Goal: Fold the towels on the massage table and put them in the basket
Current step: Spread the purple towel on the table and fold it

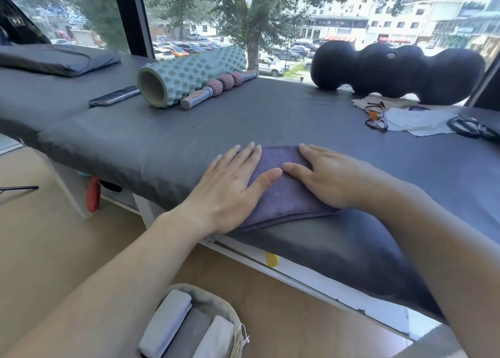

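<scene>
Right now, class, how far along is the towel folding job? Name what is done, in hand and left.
Done: three folded towels sit in the basket. In hand: the left hand and right hand press flat on the folded purple towel on the massage table. Left: putting it in the basket.

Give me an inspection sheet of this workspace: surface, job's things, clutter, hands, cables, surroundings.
Surface: grey massage table, cover wrinkled.
Job's things: folded purple towel near the front edge; basket on the floor holding three rolled towels.
Clutter: foam roller, massage stick, phone, black peanut roller, glasses, cloths.
Hands: left hand and right hand flat on the towel.
Cables: nothing seen.
Surroundings: window, trees, parked cars.
</scene>
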A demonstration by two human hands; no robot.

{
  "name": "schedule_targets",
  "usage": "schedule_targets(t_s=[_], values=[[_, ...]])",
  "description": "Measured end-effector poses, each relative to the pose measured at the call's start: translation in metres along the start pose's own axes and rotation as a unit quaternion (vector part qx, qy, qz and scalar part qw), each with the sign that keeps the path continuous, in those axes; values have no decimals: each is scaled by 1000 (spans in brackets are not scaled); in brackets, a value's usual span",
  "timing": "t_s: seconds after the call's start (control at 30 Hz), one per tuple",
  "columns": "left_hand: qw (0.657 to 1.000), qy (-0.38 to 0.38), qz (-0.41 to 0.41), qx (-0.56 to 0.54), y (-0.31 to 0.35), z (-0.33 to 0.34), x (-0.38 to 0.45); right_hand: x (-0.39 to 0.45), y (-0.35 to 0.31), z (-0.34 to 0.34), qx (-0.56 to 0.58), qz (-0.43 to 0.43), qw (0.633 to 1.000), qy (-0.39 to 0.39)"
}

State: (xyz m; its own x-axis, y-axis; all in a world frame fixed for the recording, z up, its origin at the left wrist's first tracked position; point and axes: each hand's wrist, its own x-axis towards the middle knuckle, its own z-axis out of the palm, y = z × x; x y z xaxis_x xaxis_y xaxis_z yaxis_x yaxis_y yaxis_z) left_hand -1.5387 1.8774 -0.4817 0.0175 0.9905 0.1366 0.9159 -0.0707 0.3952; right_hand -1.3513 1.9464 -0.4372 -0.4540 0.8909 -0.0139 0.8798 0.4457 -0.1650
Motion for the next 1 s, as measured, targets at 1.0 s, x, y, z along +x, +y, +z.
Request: schedule_targets(t_s=[1.0], values=[[855,81,-19,-512,-6,-39,18,7,31,-24,604,-38,796,-19]])
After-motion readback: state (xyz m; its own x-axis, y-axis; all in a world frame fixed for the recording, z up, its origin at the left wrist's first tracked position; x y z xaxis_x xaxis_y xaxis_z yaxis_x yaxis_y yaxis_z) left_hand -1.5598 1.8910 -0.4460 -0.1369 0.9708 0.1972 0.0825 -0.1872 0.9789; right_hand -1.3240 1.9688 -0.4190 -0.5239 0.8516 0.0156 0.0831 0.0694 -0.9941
